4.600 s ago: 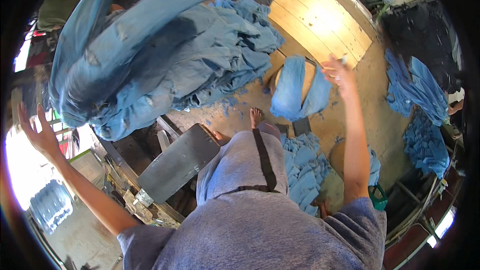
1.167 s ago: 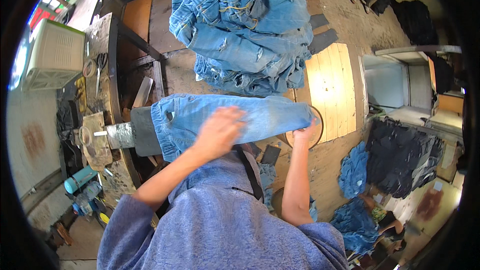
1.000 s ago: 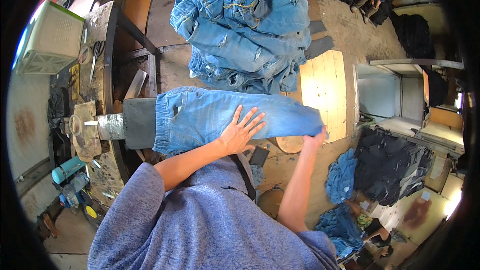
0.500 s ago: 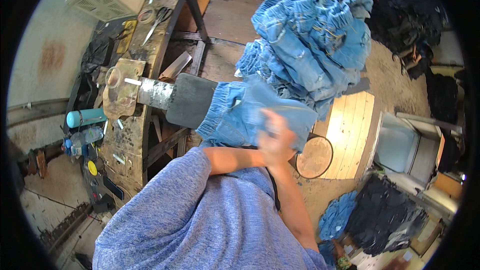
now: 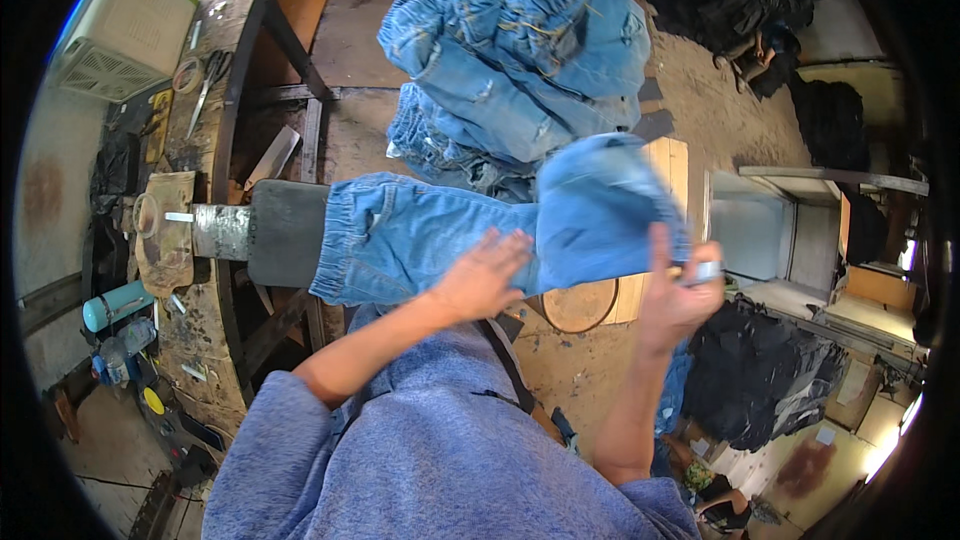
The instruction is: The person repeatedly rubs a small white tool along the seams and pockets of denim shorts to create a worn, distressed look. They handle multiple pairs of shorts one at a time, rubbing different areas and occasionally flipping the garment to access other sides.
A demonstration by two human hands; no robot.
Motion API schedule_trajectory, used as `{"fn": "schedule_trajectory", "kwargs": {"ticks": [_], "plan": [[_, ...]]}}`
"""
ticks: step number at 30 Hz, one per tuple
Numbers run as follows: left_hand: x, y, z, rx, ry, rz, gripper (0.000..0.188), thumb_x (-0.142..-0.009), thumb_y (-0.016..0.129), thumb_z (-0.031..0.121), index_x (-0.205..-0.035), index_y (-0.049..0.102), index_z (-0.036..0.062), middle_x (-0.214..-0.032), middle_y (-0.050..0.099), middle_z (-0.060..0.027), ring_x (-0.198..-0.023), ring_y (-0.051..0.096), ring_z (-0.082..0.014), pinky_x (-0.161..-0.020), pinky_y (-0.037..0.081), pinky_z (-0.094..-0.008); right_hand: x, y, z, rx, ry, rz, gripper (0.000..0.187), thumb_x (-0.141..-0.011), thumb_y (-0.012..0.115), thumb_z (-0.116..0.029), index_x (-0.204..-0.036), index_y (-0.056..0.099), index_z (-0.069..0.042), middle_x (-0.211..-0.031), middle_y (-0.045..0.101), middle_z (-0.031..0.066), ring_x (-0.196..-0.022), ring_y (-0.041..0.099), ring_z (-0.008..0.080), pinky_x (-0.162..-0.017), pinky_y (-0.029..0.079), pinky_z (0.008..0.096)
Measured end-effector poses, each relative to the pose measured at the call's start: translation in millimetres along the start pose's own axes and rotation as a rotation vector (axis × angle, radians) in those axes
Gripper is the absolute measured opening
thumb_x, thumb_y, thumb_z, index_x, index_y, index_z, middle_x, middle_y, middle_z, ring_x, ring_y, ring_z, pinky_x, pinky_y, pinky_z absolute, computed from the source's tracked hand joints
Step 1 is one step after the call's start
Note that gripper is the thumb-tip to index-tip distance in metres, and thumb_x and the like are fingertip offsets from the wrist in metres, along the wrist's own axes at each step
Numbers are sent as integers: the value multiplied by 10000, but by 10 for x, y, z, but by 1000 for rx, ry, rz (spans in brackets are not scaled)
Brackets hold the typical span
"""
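We are now lifting the free end of the jeans leg [image 5: 420,235] off the padded arm [image 5: 285,233], where a second ago it was lying flat along it; the right hand [image 5: 675,290] is gripping the folded-up denim while the left hand [image 5: 480,275] is pressing open-palmed on the leg. We are counting one leg on the arm, one heap of jeans [image 5: 520,50] behind, and one pair of scissors [image 5: 208,75] on the bench [image 5: 215,270].

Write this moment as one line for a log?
left hand: flat on denim trouser leg | right hand: grips folded-up leg end | leg sleeved over padded arm
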State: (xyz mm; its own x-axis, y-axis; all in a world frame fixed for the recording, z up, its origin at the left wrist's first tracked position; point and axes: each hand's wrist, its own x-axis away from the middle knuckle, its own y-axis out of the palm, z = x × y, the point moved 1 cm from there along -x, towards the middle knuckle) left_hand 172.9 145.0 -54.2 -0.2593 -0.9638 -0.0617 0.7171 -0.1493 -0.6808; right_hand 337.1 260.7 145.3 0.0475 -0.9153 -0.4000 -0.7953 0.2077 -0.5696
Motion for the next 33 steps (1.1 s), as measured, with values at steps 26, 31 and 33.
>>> {"fn": "schedule_trajectory", "kwargs": {"ticks": [26, 31, 33], "plan": [[-547, -850, -1813, 240, -406, -722, 586, -934, 756, 584, -890, 784, 1, -777, 715, -168, -748, 691, -324, -697, 518, -457, 1620, 1484, 271, 161, -29, -270, 208, -945, 761, -164, -1138, 744, -89, -768, 733, 76, -597, 688, 258, -586, 557, 359], [-612, -821, -1864, 267, -49, -390, 510, -957, 759, 448, -793, 699, -30, -813, 687, -204, -739, 634, -456, -667, 504, -499, 1620, 1828, 299, 285, 27, -283, 242, -888, 788, -99, -1129, 775, -117, -741, 740, 86, -561, 678, 245, -544, 532, 355], [-643, -822, -1863, 295, -2, -344, 437, -952, 787, 366, -788, 705, -32, -760, 653, -194, -716, 640, -414, -659, 491, -481, 1588, 1938, 319, 315, 54, -282, 237, -888, 788, -110, -1124, 777, -129, -706, 722, 73, -541, 662, 248, -529, 521, 357]]}}
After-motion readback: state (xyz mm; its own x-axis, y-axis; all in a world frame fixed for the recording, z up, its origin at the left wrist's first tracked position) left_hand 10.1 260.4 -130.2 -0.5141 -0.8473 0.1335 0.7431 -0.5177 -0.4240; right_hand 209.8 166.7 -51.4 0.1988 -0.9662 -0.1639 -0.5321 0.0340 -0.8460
